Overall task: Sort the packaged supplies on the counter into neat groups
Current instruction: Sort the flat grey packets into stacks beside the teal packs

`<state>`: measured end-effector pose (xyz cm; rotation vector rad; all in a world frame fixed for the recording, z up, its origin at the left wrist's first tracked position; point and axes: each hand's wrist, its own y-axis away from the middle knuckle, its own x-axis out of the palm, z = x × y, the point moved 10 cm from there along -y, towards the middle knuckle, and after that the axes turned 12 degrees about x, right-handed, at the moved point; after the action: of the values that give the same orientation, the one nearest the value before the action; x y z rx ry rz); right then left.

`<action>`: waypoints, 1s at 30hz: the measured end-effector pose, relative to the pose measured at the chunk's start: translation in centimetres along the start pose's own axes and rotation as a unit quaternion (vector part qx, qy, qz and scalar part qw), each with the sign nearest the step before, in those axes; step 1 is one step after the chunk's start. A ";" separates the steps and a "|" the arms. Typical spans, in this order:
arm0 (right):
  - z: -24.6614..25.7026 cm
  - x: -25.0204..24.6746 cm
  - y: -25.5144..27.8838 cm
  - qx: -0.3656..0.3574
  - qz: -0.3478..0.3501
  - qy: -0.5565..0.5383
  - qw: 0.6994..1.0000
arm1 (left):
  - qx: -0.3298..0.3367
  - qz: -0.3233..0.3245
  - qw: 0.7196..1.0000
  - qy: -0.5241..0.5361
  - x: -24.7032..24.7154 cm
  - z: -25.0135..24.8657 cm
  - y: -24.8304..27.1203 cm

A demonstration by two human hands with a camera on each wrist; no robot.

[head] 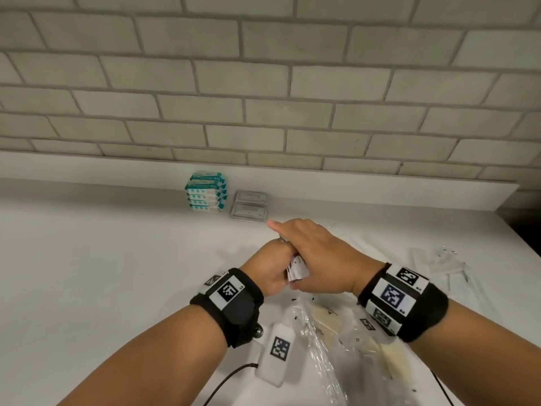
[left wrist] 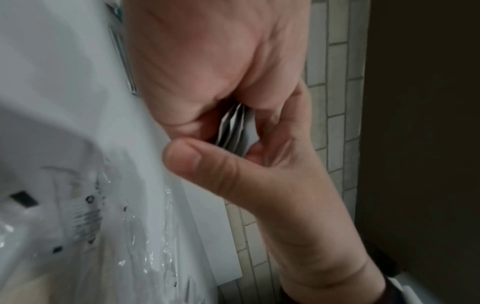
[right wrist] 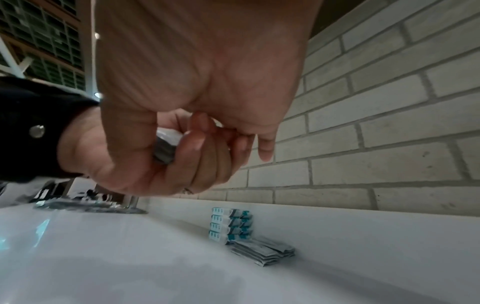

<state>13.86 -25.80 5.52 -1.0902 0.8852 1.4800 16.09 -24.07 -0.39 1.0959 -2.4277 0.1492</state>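
Note:
Above the white counter my two hands meet around a small stack of grey-white sachets. My left hand grips the stack from the left with curled fingers. From the right, my right hand covers the stack, thumb under its near edge and index finger pointing out. The left wrist view shows the sachet edges between both palms, and the right wrist view shows the sachets inside the left hand's curled fingers. Against the back ledge stand a stack of teal-and-white packs and two piles of grey sachets.
Crumpled clear plastic bags holding pale items lie under my wrists at the near edge. More clear wrapped items lie at the right, near the counter's right edge. A brick wall rises behind the ledge.

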 end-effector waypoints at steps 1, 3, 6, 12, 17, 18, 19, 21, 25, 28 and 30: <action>-0.4 -0.1 -0.2 0.021 0.016 -0.040 0.999 | 0.015 -0.024 0.999 0.016 -0.7 -0.4 -0.1; -2.3 -0.5 -0.9 0.108 0.030 -0.184 0.976 | 0.067 -0.075 0.993 0.065 -2.3 -1.7 -0.7; -6.1 -0.1 -2.0 0.237 0.006 -0.363 0.901 | 0.144 -0.108 0.980 0.087 -4.2 -3.7 -1.9; -6.6 3.4 -4.7 0.259 0.073 -0.559 0.784 | 0.142 -0.073 0.986 0.053 -4.6 -3.2 -4.7; -11.2 4.4 -7.0 0.335 0.136 -0.372 0.855 | 0.100 -0.117 0.958 -0.243 -10.0 -2.5 -7.1; -12.3 4.9 -7.4 0.348 0.161 -0.312 0.869 | 0.089 -0.102 0.935 -0.327 -10.5 -2.8 -7.5; -13.1 5.4 -7.7 0.359 0.184 -0.267 0.875 | 0.084 -0.066 0.905 -0.411 -10.5 -3.2 -8.1; -14.3 6.3 -8.4 0.375 0.209 -0.215 0.877 | 0.080 0.041 0.818 -0.568 -9.2 -3.0 -8.9; -14.6 7.8 -9.4 0.382 0.234 -0.155 0.880 | 0.042 0.207 0.606 -0.767 -6.9 -0.5 -10.0; -13.8 7.6 -9.6 0.336 0.228 -0.064 0.912 | 0.035 0.225 0.556 -0.800 -6.7 0.3 -10.5; -13.1 6.9 -9.4 0.283 0.208 0.053 0.935 | 0.038 0.226 0.553 -0.801 -6.8 0.5 -10.7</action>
<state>25.17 -34.23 -4.95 -0.5723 1.5756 1.3669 27.55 -26.81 -4.96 0.4120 -4.2773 -1.1374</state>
